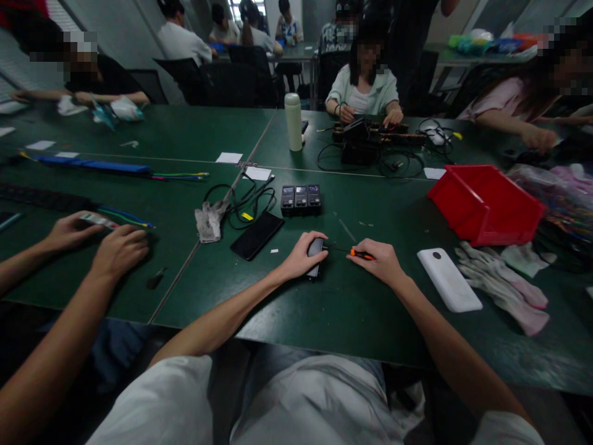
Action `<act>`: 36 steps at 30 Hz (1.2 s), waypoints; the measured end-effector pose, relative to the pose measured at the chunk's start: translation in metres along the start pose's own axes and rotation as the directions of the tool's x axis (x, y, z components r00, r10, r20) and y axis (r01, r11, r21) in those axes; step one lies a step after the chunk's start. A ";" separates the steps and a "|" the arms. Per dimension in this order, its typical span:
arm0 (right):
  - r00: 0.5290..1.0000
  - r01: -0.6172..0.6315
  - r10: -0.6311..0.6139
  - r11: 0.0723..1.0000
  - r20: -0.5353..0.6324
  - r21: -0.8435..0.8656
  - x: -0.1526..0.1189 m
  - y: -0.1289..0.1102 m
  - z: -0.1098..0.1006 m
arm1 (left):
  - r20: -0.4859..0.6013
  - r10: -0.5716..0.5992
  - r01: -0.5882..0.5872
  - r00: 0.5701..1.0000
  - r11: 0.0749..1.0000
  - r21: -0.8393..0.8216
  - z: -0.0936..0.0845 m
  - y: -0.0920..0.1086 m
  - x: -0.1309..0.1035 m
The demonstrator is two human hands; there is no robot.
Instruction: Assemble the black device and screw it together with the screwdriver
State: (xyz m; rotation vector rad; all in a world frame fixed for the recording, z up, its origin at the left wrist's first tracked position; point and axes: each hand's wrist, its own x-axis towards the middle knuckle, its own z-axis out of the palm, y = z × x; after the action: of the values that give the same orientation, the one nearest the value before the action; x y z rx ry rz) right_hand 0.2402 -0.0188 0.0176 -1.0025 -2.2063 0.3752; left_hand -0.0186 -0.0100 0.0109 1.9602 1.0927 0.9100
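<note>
My left hand (300, 256) is closed round a small grey-black device (315, 254) on the green table (287, 303). To its right, my right hand (377, 261) grips the orange and black handle of a screwdriver (361, 254), whose thin shaft points left towards the device. A black block with three modules (301, 200) lies beyond my left hand. A black phone (257, 235) rests to the left of that block, near a tangle of black cable (250, 201) with a yellow tag.
Right of my arm lie a white power bank (449, 280), work gloves (504, 284) and a red bin (486, 204). A pale green bottle (293, 122) stands further back. At left, a person's hands (118, 250) work beside a glove (210, 221). Other people sit across the table.
</note>
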 end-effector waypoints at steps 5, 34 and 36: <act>1.000 -0.028 0.028 1.000 0.008 0.008 0.001 -0.003 0.000 | 0.018 0.007 -0.007 1.000 1.000 0.010 -0.001 0.000 0.000; 0.993 -0.001 0.018 0.990 0.114 -0.144 0.000 -0.002 -0.002 | 0.015 -0.007 0.006 1.000 0.999 0.048 -0.001 0.001 0.002; 0.994 0.055 -0.037 0.982 0.098 -0.181 -0.001 -0.001 -0.001 | 0.005 0.006 -0.006 1.000 0.999 0.044 -0.001 0.001 0.002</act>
State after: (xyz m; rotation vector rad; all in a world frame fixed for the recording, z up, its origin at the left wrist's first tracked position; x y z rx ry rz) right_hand 0.2407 -0.0200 0.0185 -1.0471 -2.3790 0.2046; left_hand -0.0180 -0.0087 0.0124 2.0017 1.1132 0.8904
